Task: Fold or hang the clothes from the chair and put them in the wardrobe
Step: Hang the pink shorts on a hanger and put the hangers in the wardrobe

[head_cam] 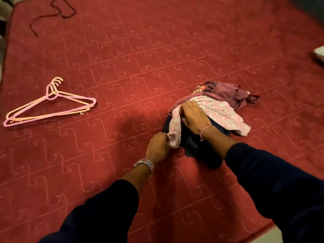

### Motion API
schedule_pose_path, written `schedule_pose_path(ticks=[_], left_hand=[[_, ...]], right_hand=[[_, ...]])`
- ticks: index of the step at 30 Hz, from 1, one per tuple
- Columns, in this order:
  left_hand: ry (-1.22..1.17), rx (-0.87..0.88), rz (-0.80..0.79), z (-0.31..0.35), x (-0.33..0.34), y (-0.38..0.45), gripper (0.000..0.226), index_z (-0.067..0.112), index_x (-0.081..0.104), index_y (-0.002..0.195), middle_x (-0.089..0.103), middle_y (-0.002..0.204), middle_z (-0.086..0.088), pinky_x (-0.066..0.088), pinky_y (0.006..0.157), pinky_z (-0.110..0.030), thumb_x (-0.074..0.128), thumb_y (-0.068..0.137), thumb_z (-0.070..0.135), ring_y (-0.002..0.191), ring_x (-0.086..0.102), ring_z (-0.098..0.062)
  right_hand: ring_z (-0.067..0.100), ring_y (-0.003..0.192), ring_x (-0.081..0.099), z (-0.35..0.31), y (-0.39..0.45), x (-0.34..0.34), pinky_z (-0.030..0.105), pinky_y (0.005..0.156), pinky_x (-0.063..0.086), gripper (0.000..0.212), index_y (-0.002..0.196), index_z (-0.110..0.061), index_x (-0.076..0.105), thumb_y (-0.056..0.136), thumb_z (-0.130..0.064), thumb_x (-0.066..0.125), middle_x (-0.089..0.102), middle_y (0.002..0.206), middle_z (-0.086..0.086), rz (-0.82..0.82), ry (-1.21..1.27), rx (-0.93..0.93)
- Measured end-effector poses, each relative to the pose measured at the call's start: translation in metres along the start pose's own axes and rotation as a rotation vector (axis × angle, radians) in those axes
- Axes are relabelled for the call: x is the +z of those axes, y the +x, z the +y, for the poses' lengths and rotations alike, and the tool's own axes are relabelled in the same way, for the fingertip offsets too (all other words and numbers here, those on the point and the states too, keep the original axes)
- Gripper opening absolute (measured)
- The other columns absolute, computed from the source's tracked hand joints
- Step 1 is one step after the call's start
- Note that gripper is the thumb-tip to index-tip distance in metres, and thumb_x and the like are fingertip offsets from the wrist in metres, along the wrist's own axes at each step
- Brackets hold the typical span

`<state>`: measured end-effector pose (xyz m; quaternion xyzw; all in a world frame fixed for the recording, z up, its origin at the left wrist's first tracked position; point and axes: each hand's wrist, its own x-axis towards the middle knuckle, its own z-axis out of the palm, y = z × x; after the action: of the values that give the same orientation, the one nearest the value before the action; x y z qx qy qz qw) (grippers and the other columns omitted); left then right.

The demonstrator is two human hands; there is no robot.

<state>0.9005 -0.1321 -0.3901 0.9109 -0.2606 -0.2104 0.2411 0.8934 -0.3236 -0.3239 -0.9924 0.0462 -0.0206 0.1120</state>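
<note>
**Red quilted bedspread under warm, dim light**

A deep red quilted bedspread [133, 55] fills almost the whole view, stitched in pale lines with a repeating hooked, curling pattern set in rows. Its surface darkens toward the far right corner. A pale strip of floor [275, 234] shows past the near right edge, and another pale strip [2, 50] runs along the left edge.
</note>
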Motion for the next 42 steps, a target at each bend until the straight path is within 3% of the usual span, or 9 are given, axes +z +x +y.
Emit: schedule_pose_path(ticks=[5,9,14,18,23,28,34,38,42], left_hand=[[-0.271,-0.083,0.106,0.005,-0.026,-0.006,0.016,0.012,0.046,0.099,0.059,0.088,-0.002,0.040,0.058,-0.035,0.059,0.092,0.016,0.071,0.055,-0.020],[-0.452,-0.166,0.226,0.008,-0.061,-0.008,0.030,0.004,0.062,0.089,0.067,0.078,-0.006,0.053,0.055,-0.041,0.052,0.096,0.032,0.064,0.063,-0.022],[-0.658,-0.207,0.330,0.030,-0.136,-0.013,0.033,0.013,0.057,0.062,0.049,0.052,0.007,0.026,0.036,-0.014,0.067,0.094,0.016,0.034,0.040,0.001],[-0.985,-0.253,0.341,0.061,-0.208,-0.025,0.010,0.002,0.070,0.086,0.070,0.077,-0.014,0.051,0.058,-0.032,0.074,0.088,0.011,0.064,0.064,-0.017],[-1.232,-0.167,0.313,0.107,-0.295,-0.053,0.026,-0.005,0.071,0.105,0.074,0.095,-0.017,0.058,0.073,-0.039,0.075,0.085,0.009,0.078,0.069,-0.023],[-1.227,-0.061,0.241,0.145,-0.382,-0.086,0.061,-0.011,0.067,0.107,0.065,0.097,-0.022,0.051,0.074,-0.048,0.080,0.074,0.039,0.085,0.061,-0.032],[-0.812,0.246,0.387,0.176,-0.472,-0.139,0.034,0.013,0.057,0.073,0.047,0.064,-0.003,0.031,0.051,-0.029,0.070,0.090,0.040,0.057,0.040,-0.013],[-0.586,0.315,0.434,0.178,-0.522,-0.171,0.037,0.018,0.054,0.063,0.046,0.055,0.008,0.028,0.048,-0.024,0.068,0.092,0.037,0.052,0.037,-0.005],[-0.696,0.338,0.592,0.173,-0.566,-0.196,0.015,0.015,0.074,0.085,0.070,0.080,0.001,0.046,0.058,-0.020,0.068,0.094,0.025,0.069,0.061,-0.008]], right_hand=[[0.026,0.078,0.040,-0.009,0.011,-0.038,0.036,0.066,0.030,0.028,0.095,-0.016,0.045,0.078,0.000,0.060,0.053,0.081,0.005,0.186,0.107,0.060],[0.024,0.074,0.040,-0.011,0.014,-0.068,0.038,0.069,0.035,0.020,0.076,-0.021,0.045,0.078,-0.006,0.058,0.044,0.070,-0.001,0.201,0.021,0.026],[0.025,0.078,0.043,-0.024,0.022,-0.109,0.033,0.065,0.023,0.019,0.071,-0.018,0.048,0.084,-0.010,0.059,0.042,0.075,0.005,0.285,0.191,0.107],[0.023,0.064,0.047,-0.051,0.020,-0.159,0.034,0.057,0.028,0.011,0.084,-0.015,0.044,0.086,-0.007,0.051,0.054,0.073,0.007,0.334,0.460,0.142],[0.012,0.061,0.049,-0.096,0.009,-0.237,0.031,0.054,0.038,0.028,0.095,-0.013,0.054,0.084,-0.026,0.075,0.065,0.077,0.000,0.379,0.591,0.103],[0.012,0.070,0.061,-0.150,0.003,-0.305,0.034,0.060,0.045,0.056,0.090,-0.022,0.063,0.070,-0.074,0.073,0.068,0.078,-0.008,0.324,0.453,0.051],[0.008,0.077,0.062,-0.203,0.007,-0.371,0.043,0.074,0.055,0.036,0.092,-0.015,0.072,0.079,-0.049,0.076,0.073,0.087,-0.007,0.333,0.661,-0.037],[0.005,0.078,0.055,-0.245,0.002,-0.405,0.031,0.069,0.047,0.054,0.091,-0.005,0.069,0.073,-0.055,0.080,0.063,0.083,-0.008,0.275,0.771,-0.147],[0.013,0.087,0.073,-0.264,-0.013,-0.390,0.039,0.076,0.062,0.042,0.100,-0.018,0.075,0.071,-0.046,0.088,0.077,0.096,-0.006,0.065,0.700,-0.066]])
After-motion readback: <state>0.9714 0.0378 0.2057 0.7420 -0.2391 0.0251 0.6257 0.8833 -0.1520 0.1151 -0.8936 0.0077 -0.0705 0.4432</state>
